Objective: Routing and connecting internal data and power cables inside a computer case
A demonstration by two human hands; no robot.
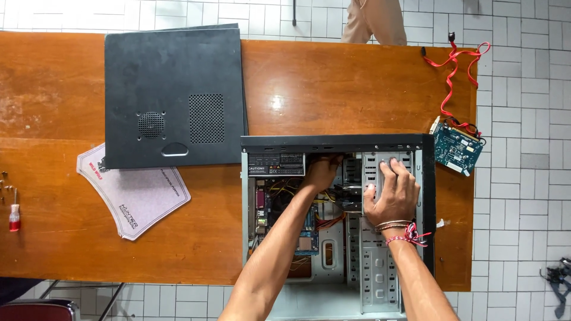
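An open desktop computer case (426,178) lies on its side on a wooden table (333,89). Inside it are a motherboard (279,208), coloured cables and a metal drive cage (380,261). My left hand (322,172) reaches deep into the case near the power supply (276,164), fingers hidden among the cables. My right hand (392,193) rests flat on a silver drive at the top of the drive cage, fingers spread over it. A red string bracelet sits on my right wrist.
The removed black side panels (172,89) lie on the table at the left, over a pale mouse pad (134,199). A circuit card (455,148) and red cables (455,71) sit at the right edge. A red-handled screwdriver (14,217) lies far left. A person's legs (375,21) stand beyond the table.
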